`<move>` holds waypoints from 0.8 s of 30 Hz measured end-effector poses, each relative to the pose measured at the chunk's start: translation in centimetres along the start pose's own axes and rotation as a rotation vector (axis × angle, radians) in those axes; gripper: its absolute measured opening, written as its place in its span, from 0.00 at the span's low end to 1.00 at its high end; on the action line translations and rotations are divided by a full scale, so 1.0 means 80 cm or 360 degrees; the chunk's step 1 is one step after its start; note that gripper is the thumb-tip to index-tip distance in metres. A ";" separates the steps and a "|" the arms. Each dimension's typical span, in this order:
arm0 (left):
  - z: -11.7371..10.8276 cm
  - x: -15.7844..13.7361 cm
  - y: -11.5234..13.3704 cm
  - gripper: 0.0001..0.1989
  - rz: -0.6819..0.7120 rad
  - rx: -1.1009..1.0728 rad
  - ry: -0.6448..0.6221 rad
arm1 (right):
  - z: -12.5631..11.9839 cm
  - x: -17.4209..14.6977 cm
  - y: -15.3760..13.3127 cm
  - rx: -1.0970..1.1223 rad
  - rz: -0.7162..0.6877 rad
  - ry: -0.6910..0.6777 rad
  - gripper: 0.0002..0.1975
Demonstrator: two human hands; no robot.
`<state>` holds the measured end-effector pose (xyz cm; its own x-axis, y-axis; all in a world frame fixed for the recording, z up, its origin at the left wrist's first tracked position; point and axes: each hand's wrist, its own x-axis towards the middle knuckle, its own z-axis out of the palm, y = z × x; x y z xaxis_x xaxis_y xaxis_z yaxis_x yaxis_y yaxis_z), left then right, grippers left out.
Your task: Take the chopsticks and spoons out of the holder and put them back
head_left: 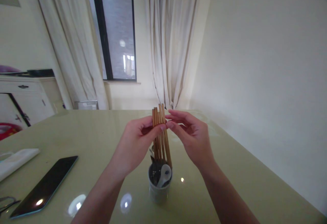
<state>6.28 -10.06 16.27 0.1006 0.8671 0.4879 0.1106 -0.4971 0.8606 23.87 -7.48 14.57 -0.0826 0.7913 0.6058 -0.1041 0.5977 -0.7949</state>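
A bunch of several wooden chopsticks point(159, 139) stands nearly upright, the lower ends inside a pale cylindrical utensil holder point(158, 193). My left hand point(136, 142) is closed round the bunch near its top, with the thumb across the front. From the other side, my right hand point(191, 135) pinches at the bunch's right edge with thumb and fingertips; its other fingers are loosely curved. In the holder's mouth sits a white spoon point(165, 174) with a dark mark, beside darker utensils that are hard to make out. The holder rests on a glossy greenish table point(102, 183).
On the left of the table lie a black tablet-like device point(46, 186), a white long object point(19, 161) and dark thin-framed item point(7, 203), perhaps glasses. A white cabinet point(30, 98) stands behind at left. A wall point(268, 81) borders the right side; curtains point(173, 40) hang beyond.
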 end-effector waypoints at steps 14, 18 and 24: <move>-0.036 0.003 0.005 0.20 -0.0148 -0.0542 0.0695 | 0.012 -0.011 0.010 0.0177 0.0720 -0.1133 0.14; -0.033 0.007 -0.001 0.18 -0.0160 -0.0618 0.0679 | 0.016 -0.011 0.018 0.0421 0.0904 -0.1208 0.19; 0.011 0.007 -0.005 0.19 -0.0232 -0.1207 0.0429 | 0.013 -0.010 0.009 0.0576 0.1011 -0.1023 0.21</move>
<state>7.21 -9.42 16.09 -0.1148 0.9475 0.2985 -0.6044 -0.3051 0.7359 22.79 -7.82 13.56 -0.7425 0.6675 0.0555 -0.1427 -0.0768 -0.9868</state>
